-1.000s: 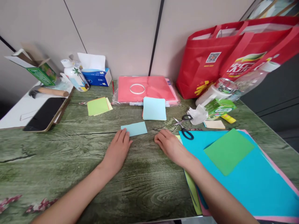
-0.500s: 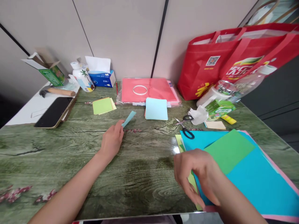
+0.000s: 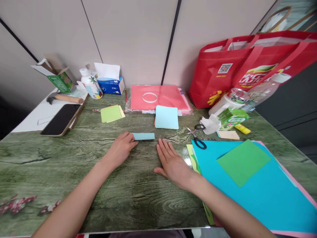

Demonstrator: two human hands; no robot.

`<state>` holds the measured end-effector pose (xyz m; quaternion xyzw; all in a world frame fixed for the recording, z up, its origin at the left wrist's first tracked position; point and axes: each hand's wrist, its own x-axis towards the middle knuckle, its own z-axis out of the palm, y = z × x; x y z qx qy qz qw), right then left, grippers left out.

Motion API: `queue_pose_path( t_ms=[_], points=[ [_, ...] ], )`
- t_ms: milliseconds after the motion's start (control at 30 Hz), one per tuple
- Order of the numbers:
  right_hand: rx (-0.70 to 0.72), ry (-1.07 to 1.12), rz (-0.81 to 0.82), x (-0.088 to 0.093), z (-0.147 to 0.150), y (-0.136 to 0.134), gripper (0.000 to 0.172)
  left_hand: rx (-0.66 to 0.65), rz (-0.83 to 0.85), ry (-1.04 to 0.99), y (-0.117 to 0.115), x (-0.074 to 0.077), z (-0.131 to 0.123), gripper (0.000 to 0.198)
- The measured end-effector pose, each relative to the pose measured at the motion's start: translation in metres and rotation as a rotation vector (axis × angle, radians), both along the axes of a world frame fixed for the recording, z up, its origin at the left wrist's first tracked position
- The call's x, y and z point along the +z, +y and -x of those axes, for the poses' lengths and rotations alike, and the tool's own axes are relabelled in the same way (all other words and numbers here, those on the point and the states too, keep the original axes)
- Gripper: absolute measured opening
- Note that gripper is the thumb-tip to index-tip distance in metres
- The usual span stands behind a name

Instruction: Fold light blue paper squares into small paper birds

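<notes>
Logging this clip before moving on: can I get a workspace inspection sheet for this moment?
surface: green wood-grain table.
job's things: pale blue strip lying flat mid-table.
clutter: scissors, blue squares, green notes, red pack with a ring, large sheets, phone, tissue box, red bag.
grips: left hand fingertips at the strip's left end, hold unclear; right hand flat, palm down, open, not on the strip.
cables: nothing seen.
surroundings: grey wall panels behind.
</notes>
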<state>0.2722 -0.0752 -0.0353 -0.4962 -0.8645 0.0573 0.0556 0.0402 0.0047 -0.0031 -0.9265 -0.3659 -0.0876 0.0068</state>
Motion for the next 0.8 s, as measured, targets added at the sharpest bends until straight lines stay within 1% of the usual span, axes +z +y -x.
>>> queue_pose_path(
  t_ms=[33, 100, 233, 267, 333, 500, 600, 700, 800],
  points=[
    [-0.010, -0.013, -0.007, 0.001, 0.001, -0.002, 0.078, -0.005, 0.006, 0.016, -0.001, 0.002, 0.000, 0.031],
    [-0.016, -0.024, -0.032, 0.006, 0.001, -0.005, 0.070, -0.005, 0.012, 0.039, -0.003, 0.005, 0.000, 0.032],
    [0.002, 0.002, -0.097, 0.017, -0.001, -0.003, 0.037, 0.016, 0.035, 0.007, -0.006, 0.006, -0.003, 0.033],
    [-0.006, 0.020, -0.108, 0.019, -0.002, -0.001, 0.031, 0.028, 0.035, -0.013, -0.007, 0.005, -0.004, 0.034],
    [-0.030, 0.046, -0.122, 0.022, -0.003, 0.003, 0.025, 0.061, 0.015, -0.045, -0.008, 0.002, -0.006, 0.034],
    [-0.046, 0.068, -0.115, 0.021, -0.001, 0.010, 0.025, 0.193, -0.058, -0.128, -0.009, -0.010, -0.011, 0.033],
    [-0.068, 0.130, -0.112, 0.018, 0.002, 0.016, 0.031, 0.291, -0.080, -0.239, -0.009, -0.015, -0.012, 0.037],
    [-0.057, 0.124, -0.126, 0.013, 0.005, 0.022, 0.044, 0.310, -0.091, -0.381, -0.009, -0.018, -0.012, 0.030],
    [-0.017, 0.094, -0.100, 0.011, 0.007, 0.025, 0.048, 0.347, -0.069, -0.542, -0.009, -0.016, -0.013, 0.023]
  ],
)
